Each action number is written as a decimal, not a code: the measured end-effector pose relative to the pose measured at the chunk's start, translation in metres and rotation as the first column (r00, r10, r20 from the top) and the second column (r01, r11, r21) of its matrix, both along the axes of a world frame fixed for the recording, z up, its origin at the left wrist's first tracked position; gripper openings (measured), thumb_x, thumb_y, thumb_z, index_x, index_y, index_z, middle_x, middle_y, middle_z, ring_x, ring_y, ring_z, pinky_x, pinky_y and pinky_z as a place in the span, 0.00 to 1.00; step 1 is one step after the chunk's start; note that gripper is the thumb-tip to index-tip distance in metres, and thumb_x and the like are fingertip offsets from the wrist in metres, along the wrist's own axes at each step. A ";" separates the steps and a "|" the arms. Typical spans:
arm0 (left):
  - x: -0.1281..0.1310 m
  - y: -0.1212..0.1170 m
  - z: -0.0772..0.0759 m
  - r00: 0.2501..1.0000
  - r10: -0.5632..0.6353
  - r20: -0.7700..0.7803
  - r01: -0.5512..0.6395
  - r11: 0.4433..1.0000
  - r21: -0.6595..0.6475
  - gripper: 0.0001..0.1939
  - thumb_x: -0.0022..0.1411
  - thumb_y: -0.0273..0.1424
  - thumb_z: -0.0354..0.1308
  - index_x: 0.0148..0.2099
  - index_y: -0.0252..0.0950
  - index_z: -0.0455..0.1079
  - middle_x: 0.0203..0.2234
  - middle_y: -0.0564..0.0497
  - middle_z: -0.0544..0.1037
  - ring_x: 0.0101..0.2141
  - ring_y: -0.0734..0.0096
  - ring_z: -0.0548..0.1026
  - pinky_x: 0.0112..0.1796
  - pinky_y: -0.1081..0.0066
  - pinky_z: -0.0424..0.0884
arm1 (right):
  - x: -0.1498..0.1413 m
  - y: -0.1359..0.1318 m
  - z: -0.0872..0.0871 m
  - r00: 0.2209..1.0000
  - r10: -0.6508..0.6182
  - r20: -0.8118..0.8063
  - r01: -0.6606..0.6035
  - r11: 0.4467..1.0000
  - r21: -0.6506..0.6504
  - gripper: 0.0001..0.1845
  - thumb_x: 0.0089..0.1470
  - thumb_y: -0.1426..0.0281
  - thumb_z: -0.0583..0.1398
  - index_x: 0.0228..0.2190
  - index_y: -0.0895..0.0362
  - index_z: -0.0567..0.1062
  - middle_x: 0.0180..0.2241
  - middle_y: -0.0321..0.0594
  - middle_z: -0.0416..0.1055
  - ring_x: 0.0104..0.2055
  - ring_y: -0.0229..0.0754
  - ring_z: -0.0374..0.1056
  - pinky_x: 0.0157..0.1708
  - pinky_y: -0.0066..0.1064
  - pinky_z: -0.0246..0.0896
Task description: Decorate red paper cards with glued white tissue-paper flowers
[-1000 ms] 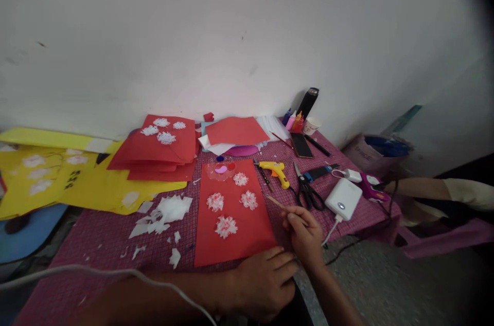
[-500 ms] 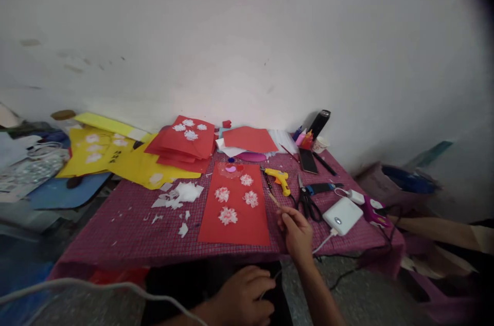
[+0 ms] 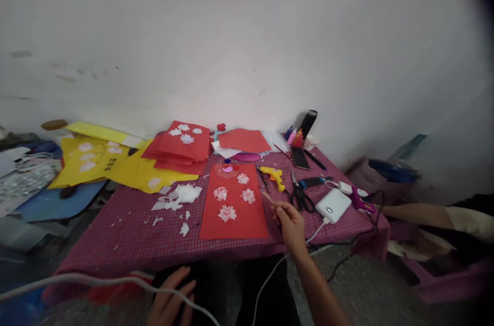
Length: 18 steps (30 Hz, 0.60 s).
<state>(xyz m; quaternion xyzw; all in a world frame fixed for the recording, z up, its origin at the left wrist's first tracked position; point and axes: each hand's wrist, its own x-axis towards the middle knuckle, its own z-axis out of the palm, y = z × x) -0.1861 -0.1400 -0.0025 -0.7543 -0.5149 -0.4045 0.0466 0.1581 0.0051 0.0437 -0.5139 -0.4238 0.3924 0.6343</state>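
My right hand (image 3: 290,224) is closed in a pinch on a thin paintbrush (image 3: 269,198), held over the low table's near right part, just right of a red paper sheet (image 3: 233,203) that bears several white and pink paper flowers. My left hand (image 3: 170,301) is down below the table's front edge with its fingers spread, holding nothing, next to a white cable (image 3: 88,281). A small paint palette (image 3: 227,168) lies at the sheet's far end.
On the checked purple cloth (image 3: 127,231) lie white paper scraps (image 3: 176,197), a yellow glue gun (image 3: 273,176), black scissors (image 3: 300,196), a white power bank (image 3: 332,205), a phone (image 3: 299,157) and paint bottles (image 3: 294,136). Red sheets (image 3: 181,146) and yellow sheets (image 3: 104,161) are stacked at the back left. Another person's arm (image 3: 424,215) reaches in from the right.
The view has pulled back from the table. My left hand left the red sheet's near edge, dropped below the table and opened. My right hand kept the brush in about the same place.
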 end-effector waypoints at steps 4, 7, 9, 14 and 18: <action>0.009 0.035 0.028 1.000 0.004 -0.006 -0.004 0.998 0.055 0.19 0.60 0.23 0.57 0.53 0.44 0.70 0.55 0.46 0.71 0.54 0.52 0.73 0.52 0.50 0.74 | 0.003 0.001 -0.003 0.996 -0.015 -0.083 0.014 1.000 -0.005 0.17 0.49 0.59 0.68 0.38 0.56 0.77 0.32 0.39 0.78 0.23 0.35 0.66 0.22 0.26 0.60; 0.018 0.060 0.049 1.000 0.017 0.018 -0.018 0.994 0.103 0.17 0.60 0.23 0.59 0.51 0.40 0.72 0.55 0.44 0.71 0.57 0.52 0.70 0.55 0.50 0.71 | 0.005 0.002 -0.005 0.996 -0.016 -0.090 0.014 1.000 -0.019 0.18 0.48 0.59 0.69 0.39 0.56 0.77 0.31 0.39 0.77 0.23 0.35 0.66 0.22 0.26 0.60; 0.028 0.069 0.062 0.996 -0.039 0.078 0.036 0.998 0.044 0.13 0.62 0.24 0.58 0.48 0.39 0.74 0.53 0.45 0.74 0.56 0.55 0.71 0.56 0.52 0.69 | 0.005 0.002 -0.006 0.997 -0.017 -0.081 0.016 1.000 -0.020 0.18 0.48 0.59 0.69 0.38 0.57 0.78 0.29 0.38 0.76 0.23 0.35 0.66 0.22 0.26 0.60; 0.080 0.079 0.091 0.846 -0.119 0.519 0.324 0.889 -0.325 0.11 0.67 0.32 0.54 0.42 0.37 0.77 0.39 0.47 0.81 0.41 0.66 0.78 0.44 0.66 0.74 | 0.005 0.002 -0.008 0.994 -0.025 -0.103 0.026 1.000 0.004 0.18 0.49 0.60 0.68 0.39 0.58 0.77 0.29 0.38 0.75 0.23 0.34 0.65 0.22 0.26 0.59; 0.141 0.099 0.108 0.567 0.043 0.823 0.611 0.647 -0.455 0.15 0.63 0.39 0.57 0.42 0.33 0.78 0.30 0.49 0.79 0.30 0.69 0.76 0.33 0.71 0.72 | 0.001 -0.004 0.000 0.994 -0.062 -0.092 0.064 0.998 0.021 0.16 0.51 0.60 0.66 0.38 0.57 0.76 0.26 0.34 0.72 0.21 0.34 0.63 0.21 0.26 0.58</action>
